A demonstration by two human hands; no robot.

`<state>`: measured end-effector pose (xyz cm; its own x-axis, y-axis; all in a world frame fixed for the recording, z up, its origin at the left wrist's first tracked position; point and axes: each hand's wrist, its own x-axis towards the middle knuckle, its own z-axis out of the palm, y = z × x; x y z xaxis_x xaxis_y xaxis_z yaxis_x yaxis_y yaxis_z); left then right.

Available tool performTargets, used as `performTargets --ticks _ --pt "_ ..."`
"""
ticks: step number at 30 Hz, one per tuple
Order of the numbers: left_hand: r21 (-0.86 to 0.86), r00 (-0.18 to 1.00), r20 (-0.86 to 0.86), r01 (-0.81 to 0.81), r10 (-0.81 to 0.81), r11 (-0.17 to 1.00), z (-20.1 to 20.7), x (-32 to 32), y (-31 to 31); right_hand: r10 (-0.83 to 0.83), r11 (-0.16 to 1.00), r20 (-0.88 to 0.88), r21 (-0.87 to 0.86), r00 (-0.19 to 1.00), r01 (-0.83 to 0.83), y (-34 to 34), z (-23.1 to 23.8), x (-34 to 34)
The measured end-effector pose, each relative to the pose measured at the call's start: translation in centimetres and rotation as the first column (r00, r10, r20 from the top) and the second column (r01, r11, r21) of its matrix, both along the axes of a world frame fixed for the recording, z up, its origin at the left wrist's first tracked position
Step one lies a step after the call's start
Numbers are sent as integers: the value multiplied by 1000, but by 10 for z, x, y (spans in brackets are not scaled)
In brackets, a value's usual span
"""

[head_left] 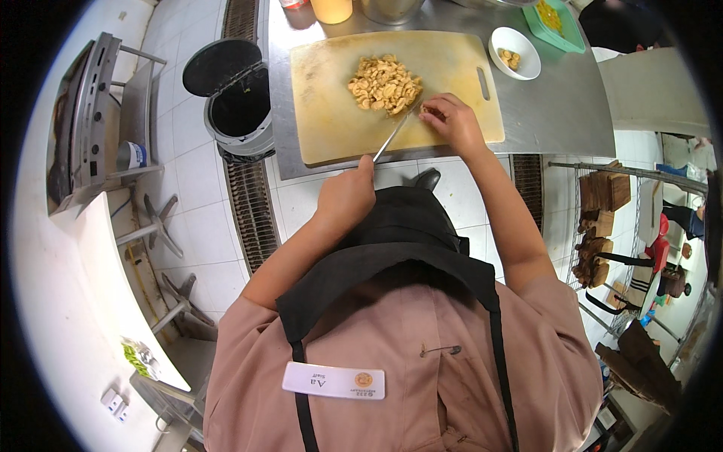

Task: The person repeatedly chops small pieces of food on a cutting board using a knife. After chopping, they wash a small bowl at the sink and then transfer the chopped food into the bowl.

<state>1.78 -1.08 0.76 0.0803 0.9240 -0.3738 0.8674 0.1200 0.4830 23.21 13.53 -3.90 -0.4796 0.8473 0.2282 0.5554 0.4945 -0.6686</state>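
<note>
My left hand (350, 192) is closed round the handle of a knife (392, 137). The blade points up and right across the near part of a yellowed cutting board (324, 128), its tip beside my right hand (456, 124). The right fingers are bent in a pinch round a small tan-brown piece of food, mostly hidden by them. Just beyond the blade lies a heap of tan sliced food (382, 83), whose kind I cannot make out. A white bowl (527, 47) right of the board holds a few round tan pieces.
The board lies on a steel table (572, 98). At its far side stand a green tub (561, 38) with yellow food, a yellow-orange container (331, 9) and a metal pot (392, 9). A lidded bin (239, 113) is at the left, a wire shelf (602, 169) at the right.
</note>
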Motion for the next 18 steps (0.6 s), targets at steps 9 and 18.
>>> performTargets --ticks 9,18 --pt "12 999 -1 34 -34 999 9 -1 -4 -89 996 -67 -11 994 89 -6 -1 -3" --pt "79 998 -19 63 -62 995 -7 8 0 -150 987 -110 38 982 155 -11 -7 -9"
